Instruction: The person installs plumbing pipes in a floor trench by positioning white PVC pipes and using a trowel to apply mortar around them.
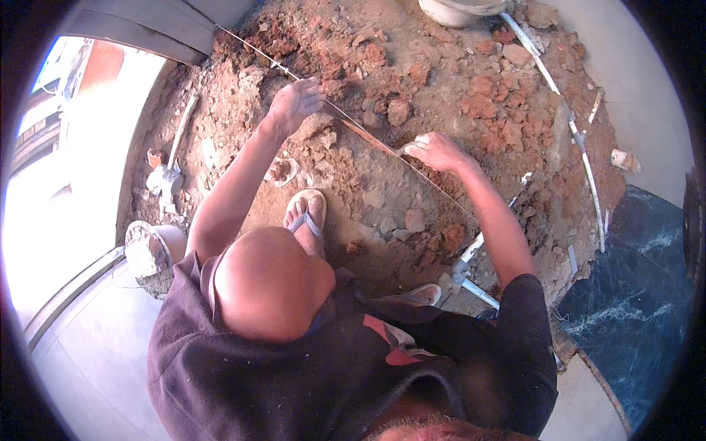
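A thin taut string [448,192] runs diagonally over broken soil [471,110] from the upper left. My left hand [298,99] is at the string, upper middle, fingers loosely extended; whether it touches the string is unclear. Along the string below it lies a narrow reddish-brown strip [368,134], perhaps wood. My right hand [430,151] has its fingers closed at the strip's lower end, where a small greyish part shows. My bare bent knee fills the lower middle, above a sandalled foot [305,214] on the dirt.
White pipes [581,154] run along the right, with pipe fittings [467,261] near my right arm. A basin [460,9] stands at the back, a crusted bucket [158,246] at the left beside a doorway threshold [73,294]. Dark marble flooring [632,294] borders the dirt at the right.
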Demonstrator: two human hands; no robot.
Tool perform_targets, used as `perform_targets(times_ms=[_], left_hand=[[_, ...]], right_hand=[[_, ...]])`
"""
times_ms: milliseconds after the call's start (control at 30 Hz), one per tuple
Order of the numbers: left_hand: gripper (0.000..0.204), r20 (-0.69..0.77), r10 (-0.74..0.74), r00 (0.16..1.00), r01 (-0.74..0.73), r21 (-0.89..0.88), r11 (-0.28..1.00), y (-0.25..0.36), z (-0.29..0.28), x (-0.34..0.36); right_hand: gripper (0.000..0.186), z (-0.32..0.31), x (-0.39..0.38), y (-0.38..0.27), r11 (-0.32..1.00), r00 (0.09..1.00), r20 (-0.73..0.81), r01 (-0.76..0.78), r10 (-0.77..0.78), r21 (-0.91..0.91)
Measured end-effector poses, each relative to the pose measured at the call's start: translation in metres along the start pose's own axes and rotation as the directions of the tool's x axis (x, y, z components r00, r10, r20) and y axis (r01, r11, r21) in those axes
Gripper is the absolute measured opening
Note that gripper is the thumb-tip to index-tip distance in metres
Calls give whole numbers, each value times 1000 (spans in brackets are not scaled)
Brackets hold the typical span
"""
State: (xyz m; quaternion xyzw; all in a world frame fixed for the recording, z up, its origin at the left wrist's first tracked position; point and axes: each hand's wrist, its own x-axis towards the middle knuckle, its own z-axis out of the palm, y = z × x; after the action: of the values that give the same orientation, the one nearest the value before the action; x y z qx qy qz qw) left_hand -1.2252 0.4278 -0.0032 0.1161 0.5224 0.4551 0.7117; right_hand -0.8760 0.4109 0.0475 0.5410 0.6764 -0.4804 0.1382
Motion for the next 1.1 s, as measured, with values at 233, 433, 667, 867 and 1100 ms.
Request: perform_targets(times_ms=[233, 433, 667, 867, 1100], left_hand=[[26, -26, -36, 999, 36, -36, 999, -3, -3, 2], [31, 36, -47, 998, 47, -13, 999, -5, -4, 0], [33, -8, 255, 967, -220, 477, 851, -7, -6, -9], [44, 199, 688, 698, -310, 950, 40, 1, -55, -44], [49, 305, 681, 666, -263, 950, -169, 4, -65, -58]], right_hand=[[45, -6, 11, 17, 929, 901, -433, -124, -41, -348], [40, -100, -30, 88, 925, 562, -818, -363, 122, -112], [40, -79, -56, 22, 973, 746, -659, -72, -93, -218], [39, -28, -38, -33, 978, 833, -522, 98, -183, -186], [35, -43, -8, -22, 914, 873, -437, 24, -216, -404]])
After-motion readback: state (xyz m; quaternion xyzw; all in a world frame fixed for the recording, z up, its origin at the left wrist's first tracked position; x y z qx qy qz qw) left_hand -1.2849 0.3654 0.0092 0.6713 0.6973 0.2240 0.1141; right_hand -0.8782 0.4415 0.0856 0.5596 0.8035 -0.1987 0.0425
